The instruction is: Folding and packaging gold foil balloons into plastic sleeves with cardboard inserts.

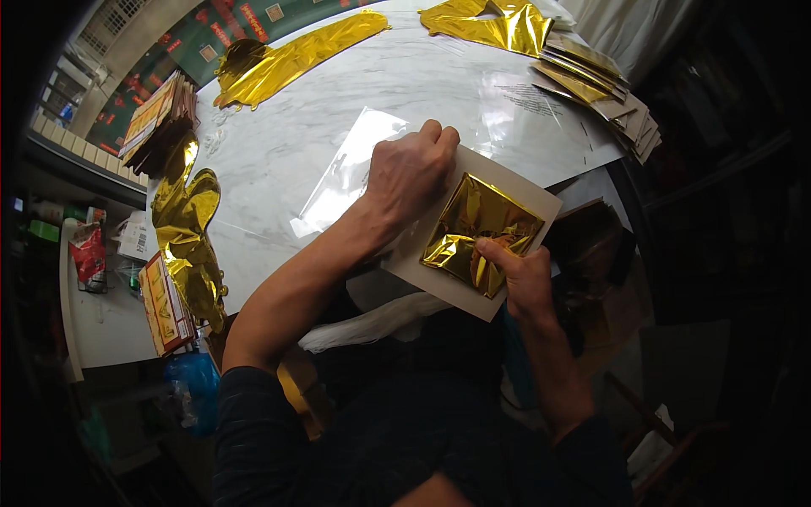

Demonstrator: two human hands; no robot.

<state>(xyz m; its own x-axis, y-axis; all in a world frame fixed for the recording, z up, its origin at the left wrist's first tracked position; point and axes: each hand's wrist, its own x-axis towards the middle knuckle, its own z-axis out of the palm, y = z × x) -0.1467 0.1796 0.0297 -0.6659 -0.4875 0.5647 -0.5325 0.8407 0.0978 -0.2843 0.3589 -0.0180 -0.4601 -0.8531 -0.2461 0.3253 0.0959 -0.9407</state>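
Note:
A pale square card (411, 264) with a folded piece of shiny gold foil (494, 207) on it is held tilted over the table's near edge. My right hand (528, 283) grips the card's lower right side, its thumb pressed on the foil and the other fingers mostly hidden beneath. My left hand (411, 173) is closed in a fist by the card's upper left edge. Whatever its fingers pinch is hidden. Under and beside my left wrist, a clear plastic sleeve (346, 165) lies on the white marbled table (262, 177).
Gold foil balloons lie flat at the back left (312, 55), back right (498, 25) and left edge (186, 237). Stacks of cards stand at the left (160, 122) and right (604, 93). A printed clear sheet (517, 110) lies near the right stack. White strands (380, 321) hang over my lap.

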